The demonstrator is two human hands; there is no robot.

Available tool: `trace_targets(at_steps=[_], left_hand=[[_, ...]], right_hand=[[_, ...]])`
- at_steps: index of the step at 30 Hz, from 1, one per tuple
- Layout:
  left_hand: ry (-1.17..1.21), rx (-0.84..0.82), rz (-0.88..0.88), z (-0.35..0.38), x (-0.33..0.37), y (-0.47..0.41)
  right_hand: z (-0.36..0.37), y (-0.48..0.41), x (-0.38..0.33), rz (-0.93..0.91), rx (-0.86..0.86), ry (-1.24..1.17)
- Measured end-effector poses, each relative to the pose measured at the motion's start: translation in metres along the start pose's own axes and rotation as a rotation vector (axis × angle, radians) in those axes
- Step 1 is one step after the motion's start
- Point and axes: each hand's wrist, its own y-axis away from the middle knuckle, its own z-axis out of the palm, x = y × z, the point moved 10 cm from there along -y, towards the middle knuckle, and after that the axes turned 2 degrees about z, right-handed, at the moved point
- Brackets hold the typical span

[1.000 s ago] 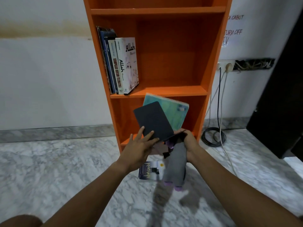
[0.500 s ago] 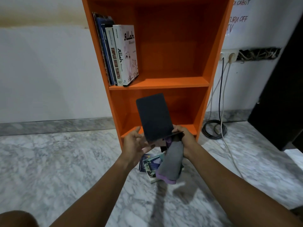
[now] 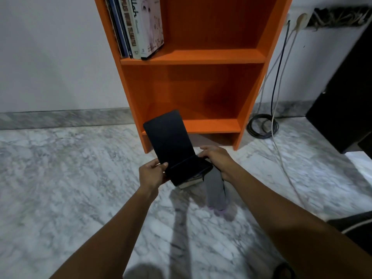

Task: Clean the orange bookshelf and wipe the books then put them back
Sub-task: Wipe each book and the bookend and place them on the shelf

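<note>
An orange bookshelf (image 3: 193, 57) stands against the white wall. Several books (image 3: 138, 27) stand upright at the left of its upper visible shelf. The bottom shelf holds nothing. In front of it, above the floor, I hold a dark book (image 3: 171, 141) whose cover is flipped open and stands upright. My left hand (image 3: 152, 174) pinches the book's left edge. My right hand (image 3: 216, 160) grips its right side together with a grey cloth (image 3: 215, 190) that hangs down from that hand.
Marble floor (image 3: 60, 178) spreads all around. Black and white cables hang from a wall socket (image 3: 298, 21) and coil (image 3: 262, 125) on the floor right of the shelf. A dark cabinet (image 3: 346, 97) stands at far right.
The view has tilted down and moved closer. The dark book has come lower and its cover has opened upward. The books seen lying on the floor earlier are now hidden.
</note>
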Motion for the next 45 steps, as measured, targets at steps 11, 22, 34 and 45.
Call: trace_targets(at_steps=[11,22,34,45], left_hand=[[-0.091,0.000,-0.107,-0.019,-0.079,-0.021],[-0.291,0.087,-0.202,-0.062,-0.162,-0.030],[-0.654,0.108,-0.058,-0.067,-0.164,-0.020],[-1.054,-0.068,0.002,-0.061,-0.158,-0.020]], right_hand=[[-0.007,-0.017,0.067,0.055,0.061,0.272],[-0.023,-0.028,0.132,0.067,0.078,0.495],[-0.005,-0.048,0.180,0.057,0.033,0.870],[-0.017,-0.053,0.184,0.091,0.148,0.814]])
